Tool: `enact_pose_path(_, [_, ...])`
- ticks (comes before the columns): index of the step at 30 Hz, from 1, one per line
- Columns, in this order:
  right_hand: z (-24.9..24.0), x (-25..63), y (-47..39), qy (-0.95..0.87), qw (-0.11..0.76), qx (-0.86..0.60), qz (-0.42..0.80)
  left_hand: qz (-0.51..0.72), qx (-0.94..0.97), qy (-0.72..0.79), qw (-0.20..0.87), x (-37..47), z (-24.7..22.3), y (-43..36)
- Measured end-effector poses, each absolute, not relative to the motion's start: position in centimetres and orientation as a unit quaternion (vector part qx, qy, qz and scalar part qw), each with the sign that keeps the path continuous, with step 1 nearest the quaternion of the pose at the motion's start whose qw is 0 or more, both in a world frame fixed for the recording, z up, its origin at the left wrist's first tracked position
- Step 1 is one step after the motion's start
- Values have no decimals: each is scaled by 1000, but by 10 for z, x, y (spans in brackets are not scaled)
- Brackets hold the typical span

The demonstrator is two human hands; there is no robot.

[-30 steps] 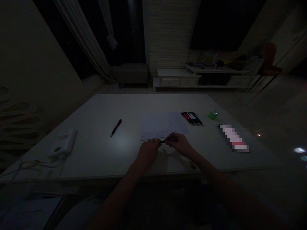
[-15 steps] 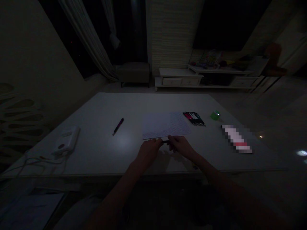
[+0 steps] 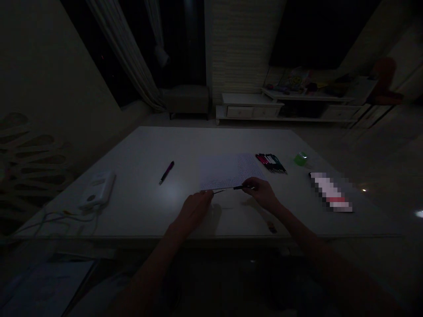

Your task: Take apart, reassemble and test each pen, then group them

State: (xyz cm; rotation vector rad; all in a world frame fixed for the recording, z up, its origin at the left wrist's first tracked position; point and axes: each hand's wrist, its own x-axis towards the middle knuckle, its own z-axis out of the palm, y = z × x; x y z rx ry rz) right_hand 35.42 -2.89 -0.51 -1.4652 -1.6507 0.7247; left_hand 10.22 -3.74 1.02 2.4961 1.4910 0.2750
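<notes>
Between the fingers of my left hand (image 3: 197, 203) is a thin dark piece with a light tip (image 3: 220, 191), like a pen refill, pointing right. My right hand (image 3: 261, 192) pinches a dark pen barrel (image 3: 238, 188) that points left toward it. A small gap separates the two pieces. Both hands are just in front of a sheet covered in handwriting (image 3: 228, 169) on the white table (image 3: 155, 145). A small dark object (image 3: 272, 227) lies by the near edge, below my right hand.
A dark purple pen (image 3: 167, 172) lies on the left, near a white box with cables (image 3: 98, 190). Several pens (image 3: 271, 163) lie side by side right of the paper, with a green item (image 3: 300, 159) and a blurred-out phone-like object (image 3: 331, 192) farther right.
My hands have moved apart, and the dark pen they both held is now in two pieces, one in each hand. The view has shifted slightly.
</notes>
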Motion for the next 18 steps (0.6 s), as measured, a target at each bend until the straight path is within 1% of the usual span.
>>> enact_pose_path(3, [-21, 361, -26, -653, 379, -612, 237, 75, 849, 514, 90, 95, 5, -37])
enact_pose_path(7, [-31, 362, -25, -684, 360, -608, 181, 53, 858, 506, 72, 93, 2, -39])
enact_pose_path(9, [-27, 356, -27, -693, 361, -597, 182, 49, 862, 500, 67, 96, 2, -40])
enact_pose_path(12, [-16, 339, -35, -710, 372, -558, 215, 39, 869, 489, 62, 106, 4, -42])
enact_pose_path(15, [-9, 322, -43, -739, 374, -510, 232, 9, 878, 474, 64, 118, 5, -43])
enact_pose_path(18, [-10, 318, -44, -750, 374, -493, 233, -22, 881, 469, 62, 122, 5, -43])
